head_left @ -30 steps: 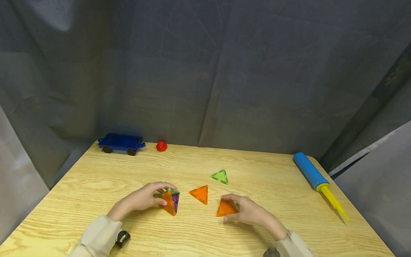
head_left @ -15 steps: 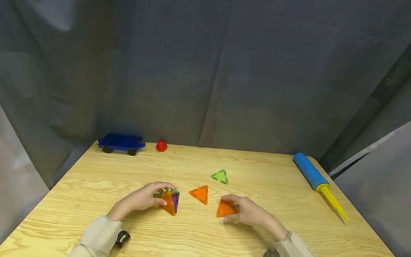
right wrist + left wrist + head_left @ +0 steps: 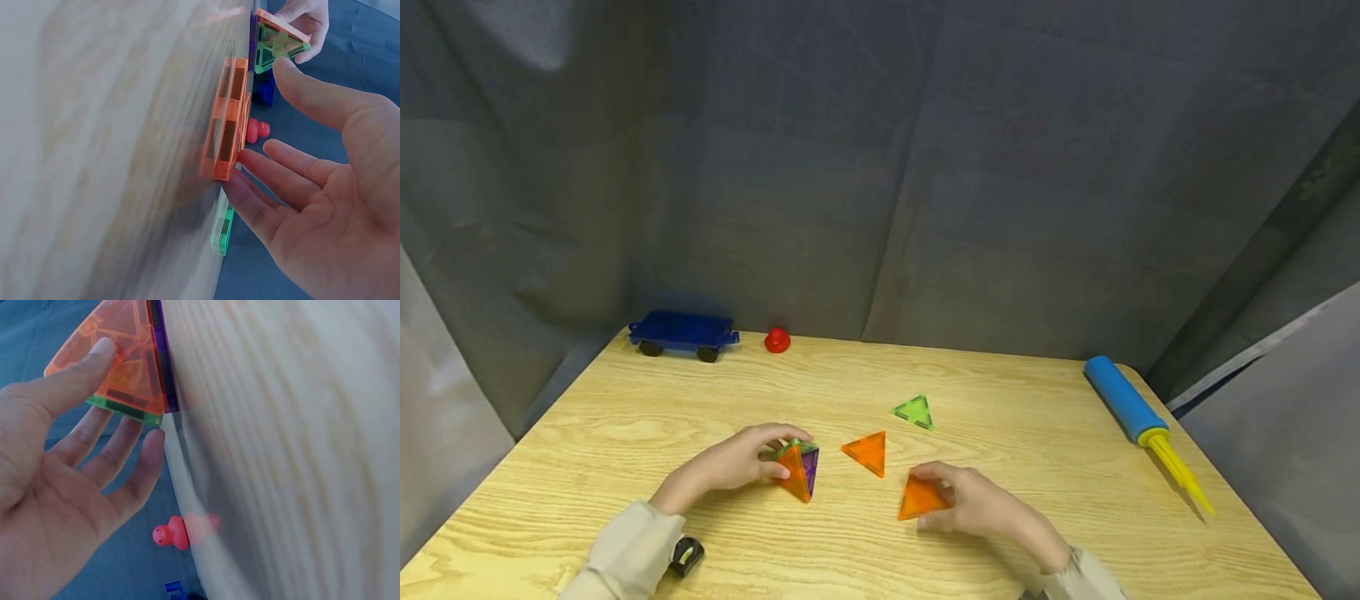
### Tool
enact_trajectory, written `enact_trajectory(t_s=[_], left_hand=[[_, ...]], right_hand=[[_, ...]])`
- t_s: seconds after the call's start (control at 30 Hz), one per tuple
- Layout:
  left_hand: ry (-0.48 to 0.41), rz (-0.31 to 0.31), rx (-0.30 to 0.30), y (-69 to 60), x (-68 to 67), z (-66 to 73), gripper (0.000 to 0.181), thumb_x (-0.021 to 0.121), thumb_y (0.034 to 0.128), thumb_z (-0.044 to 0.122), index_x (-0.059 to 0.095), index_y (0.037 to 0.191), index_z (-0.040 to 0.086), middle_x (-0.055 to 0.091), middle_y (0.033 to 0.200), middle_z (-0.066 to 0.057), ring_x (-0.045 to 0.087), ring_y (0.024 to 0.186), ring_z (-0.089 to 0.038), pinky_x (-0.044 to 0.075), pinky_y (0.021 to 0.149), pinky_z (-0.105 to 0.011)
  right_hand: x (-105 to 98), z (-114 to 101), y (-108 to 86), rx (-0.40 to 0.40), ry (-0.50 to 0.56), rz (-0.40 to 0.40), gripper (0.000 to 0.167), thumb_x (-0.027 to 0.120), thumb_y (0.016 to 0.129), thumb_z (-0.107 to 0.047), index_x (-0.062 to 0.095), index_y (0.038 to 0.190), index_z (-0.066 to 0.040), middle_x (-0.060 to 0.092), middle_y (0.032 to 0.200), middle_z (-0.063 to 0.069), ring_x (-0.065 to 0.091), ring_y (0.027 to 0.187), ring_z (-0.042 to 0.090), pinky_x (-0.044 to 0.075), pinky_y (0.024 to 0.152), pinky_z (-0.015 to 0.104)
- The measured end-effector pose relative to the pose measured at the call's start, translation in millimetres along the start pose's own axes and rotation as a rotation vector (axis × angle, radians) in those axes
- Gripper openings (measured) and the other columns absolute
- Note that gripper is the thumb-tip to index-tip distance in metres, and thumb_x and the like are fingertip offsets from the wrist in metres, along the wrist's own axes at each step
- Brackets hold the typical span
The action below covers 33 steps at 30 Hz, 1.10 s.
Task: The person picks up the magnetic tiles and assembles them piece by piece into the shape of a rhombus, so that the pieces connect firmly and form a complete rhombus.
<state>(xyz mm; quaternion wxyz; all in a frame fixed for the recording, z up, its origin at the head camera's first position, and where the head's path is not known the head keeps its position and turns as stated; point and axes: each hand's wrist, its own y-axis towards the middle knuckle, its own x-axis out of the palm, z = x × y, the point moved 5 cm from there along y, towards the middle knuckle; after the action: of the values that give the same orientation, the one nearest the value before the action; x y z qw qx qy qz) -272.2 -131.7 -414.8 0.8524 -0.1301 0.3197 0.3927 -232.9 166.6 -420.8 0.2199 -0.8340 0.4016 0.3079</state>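
My left hand (image 3: pixel 733 460) holds a small pyramid of joined triangles, with an orange face (image 3: pixel 793 472), a purple face (image 3: pixel 809 468) and a green one. In the left wrist view the thumb presses the orange side (image 3: pixel 128 369) while fingers reach the green edge (image 3: pixel 128 410). On the table, my right hand (image 3: pixel 973 502) spans an orange triangle (image 3: pixel 919 497) that lies flat, fingers at its far side and thumb at its near side. Between the hands lies another orange triangle (image 3: pixel 868 453); a green triangle (image 3: pixel 916 412) lies behind it.
A blue wheeled cart (image 3: pixel 683 331) stands at the table's back left, beside a small red figure (image 3: pixel 777 340). Along the right edge lies a blue pump with a yellow nozzle (image 3: pixel 1123 400). Dark cloth (image 3: pixel 880 183) hangs behind the table (image 3: pixel 820 558).
The right hand and its orange triangle have shifted slightly left and toward the near edge. My left hand and the pyramid have not visibly moved.
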Motion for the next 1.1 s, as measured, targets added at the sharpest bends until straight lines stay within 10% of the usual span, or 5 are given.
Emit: enact_trajectory(t_s=[1.1], left_hand=[[-0.011,-0.010,0.014,0.5,1.2,-1.2,0.044,0.065,0.0888,0.008,0.054,0.131,0.007,0.055,0.127,-0.017,0.056,0.110,-0.034,0.047,0.092,-0.048]], right_hand=[[7,-12,-2.0,-0.052,-0.081,-0.005,0.063,0.074,0.082,-0.032,0.051,0.133,-0.002,0.054,0.134,0.015,0.052,0.121,0.032,0.042,0.099,0.045]])
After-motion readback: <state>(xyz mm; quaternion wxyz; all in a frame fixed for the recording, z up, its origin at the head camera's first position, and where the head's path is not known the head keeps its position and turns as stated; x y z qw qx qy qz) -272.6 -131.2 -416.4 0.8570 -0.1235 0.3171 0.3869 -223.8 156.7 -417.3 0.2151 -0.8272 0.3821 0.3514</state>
